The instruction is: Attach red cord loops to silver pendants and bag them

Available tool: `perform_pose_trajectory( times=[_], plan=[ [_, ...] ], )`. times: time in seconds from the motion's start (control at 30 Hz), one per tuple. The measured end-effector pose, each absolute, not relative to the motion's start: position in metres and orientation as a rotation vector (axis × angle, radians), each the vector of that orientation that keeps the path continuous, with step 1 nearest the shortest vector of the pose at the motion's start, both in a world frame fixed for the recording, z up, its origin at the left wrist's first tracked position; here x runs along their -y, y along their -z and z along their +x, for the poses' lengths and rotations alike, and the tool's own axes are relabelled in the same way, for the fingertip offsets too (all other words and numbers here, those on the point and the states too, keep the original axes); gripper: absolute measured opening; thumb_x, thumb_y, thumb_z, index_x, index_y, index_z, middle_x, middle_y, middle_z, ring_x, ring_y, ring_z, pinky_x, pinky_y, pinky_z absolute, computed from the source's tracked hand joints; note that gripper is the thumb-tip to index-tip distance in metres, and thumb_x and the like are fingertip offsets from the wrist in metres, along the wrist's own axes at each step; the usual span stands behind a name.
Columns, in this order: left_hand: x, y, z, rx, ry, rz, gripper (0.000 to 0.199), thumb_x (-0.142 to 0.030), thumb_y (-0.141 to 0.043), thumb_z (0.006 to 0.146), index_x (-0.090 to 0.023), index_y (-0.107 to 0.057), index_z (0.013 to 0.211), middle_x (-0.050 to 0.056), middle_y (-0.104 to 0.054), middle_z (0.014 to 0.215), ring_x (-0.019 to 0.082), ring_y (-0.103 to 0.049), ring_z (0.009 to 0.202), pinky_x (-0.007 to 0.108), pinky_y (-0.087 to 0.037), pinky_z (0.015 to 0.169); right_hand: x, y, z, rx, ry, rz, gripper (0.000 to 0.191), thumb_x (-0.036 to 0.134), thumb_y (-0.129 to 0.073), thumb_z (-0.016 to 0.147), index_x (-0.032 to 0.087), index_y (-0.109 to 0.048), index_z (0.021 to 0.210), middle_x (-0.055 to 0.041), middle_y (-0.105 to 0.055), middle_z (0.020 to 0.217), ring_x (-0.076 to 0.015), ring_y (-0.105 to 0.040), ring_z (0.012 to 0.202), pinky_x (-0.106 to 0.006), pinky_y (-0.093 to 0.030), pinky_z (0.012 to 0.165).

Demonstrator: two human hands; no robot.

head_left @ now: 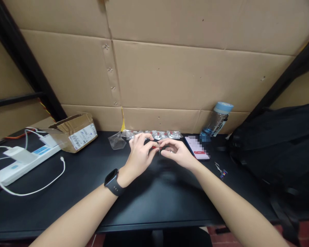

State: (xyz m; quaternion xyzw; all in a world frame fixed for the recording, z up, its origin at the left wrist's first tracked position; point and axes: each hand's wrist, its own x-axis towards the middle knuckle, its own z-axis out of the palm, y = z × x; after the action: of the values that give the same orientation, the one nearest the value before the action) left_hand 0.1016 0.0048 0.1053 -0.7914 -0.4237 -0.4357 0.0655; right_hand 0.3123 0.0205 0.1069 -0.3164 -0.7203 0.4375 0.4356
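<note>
Both hands meet above the middle of the black desk [144,202]. My left hand [141,151], with a black watch [114,181] on its wrist, pinches a small, thin object with red on it [159,147]. From the other side, the fingertips of my right hand [176,152] close on the same object. Fingers cover most of it, so its shape is unclear. Behind the hands lies a row of clear plastic packets [162,134] with red and silvery contents. An empty-looking clear bag [117,141] is left of them.
At the left are an open cardboard box [78,133], a white power strip [25,166] with plugs and a loose white cable [47,188]. On the right stand a phone [197,147], a blue-lidded bottle [215,120], a keychain [222,173] and a black backpack [275,151]. Cardboard [195,75] lines the back.
</note>
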Motion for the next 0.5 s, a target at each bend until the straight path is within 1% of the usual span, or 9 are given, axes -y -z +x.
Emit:
perform_pose_trajectory(
  times=[0.03,0.1,0.27,0.33,0.43,0.5],
  plan=[
    [-0.0049,-0.1049,0.1018,1.264,1.319,-2.385,0.010,-0.030,-0.062,0.095,-0.027,-0.072,0.093,0.008,-0.060,0.116,0.029,-0.048,0.118,0.046,-0.036,0.098,-0.0219,-0.1068,0.3136,1.824,-1.053,-0.812,0.024,0.042,-0.075,0.087,0.020,-0.072,0.095,-0.0098,-0.067,0.123,-0.0241,-0.065,0.113,-0.040,-0.055,0.097],
    [-0.0050,-0.1041,0.1024,1.245,1.326,-2.385,0.009,-0.030,-0.064,0.095,-0.027,-0.072,0.092,0.008,-0.060,0.116,0.029,-0.048,0.119,0.046,-0.036,0.099,-0.0239,-0.1058,0.3148,1.875,-1.002,-0.852,0.025,0.044,-0.069,0.091,0.019,-0.073,0.092,-0.0100,-0.066,0.122,-0.0237,-0.065,0.112,-0.040,-0.054,0.097],
    [-0.0040,-0.1058,0.1029,1.265,1.293,-2.458,0.009,-0.031,-0.064,0.094,-0.027,-0.072,0.091,0.008,-0.060,0.115,0.029,-0.048,0.122,0.047,-0.034,0.101,-0.0228,-0.1063,0.3137,1.928,-0.944,-0.850,0.027,0.043,-0.064,0.095,0.018,-0.073,0.088,-0.0099,-0.065,0.119,-0.0225,-0.064,0.109,-0.037,-0.052,0.096],
    [-0.0037,-0.1082,0.1024,1.294,1.305,-2.485,0.008,-0.031,-0.063,0.094,-0.026,-0.069,0.093,0.008,-0.060,0.115,0.028,-0.050,0.120,0.046,-0.035,0.102,-0.0211,-0.1086,0.3135,1.970,-0.906,-0.857,0.025,0.039,-0.063,0.095,0.018,-0.072,0.086,-0.0099,-0.065,0.119,-0.0221,-0.064,0.108,-0.036,-0.051,0.095],
    [-0.0045,-0.1119,0.1006,1.357,1.355,-2.466,0.009,-0.032,-0.060,0.095,-0.024,-0.064,0.096,0.007,-0.061,0.114,0.026,-0.054,0.115,0.043,-0.036,0.099,-0.0189,-0.1112,0.3142,2.083,-0.795,-0.908,0.019,0.029,-0.062,0.094,0.018,-0.070,0.080,-0.0097,-0.064,0.119,-0.0214,-0.065,0.104,-0.035,-0.051,0.093],
    [-0.0064,-0.1134,0.0988,1.379,1.375,-2.452,0.008,-0.031,-0.058,0.096,-0.024,-0.062,0.098,0.007,-0.061,0.114,0.024,-0.055,0.113,0.042,-0.036,0.097,-0.0183,-0.1115,0.3154,2.180,-0.636,-0.962,0.015,0.022,-0.063,0.090,0.018,-0.068,0.076,-0.0095,-0.064,0.119,-0.0226,-0.064,0.107,-0.037,-0.049,0.097]
  ],
)
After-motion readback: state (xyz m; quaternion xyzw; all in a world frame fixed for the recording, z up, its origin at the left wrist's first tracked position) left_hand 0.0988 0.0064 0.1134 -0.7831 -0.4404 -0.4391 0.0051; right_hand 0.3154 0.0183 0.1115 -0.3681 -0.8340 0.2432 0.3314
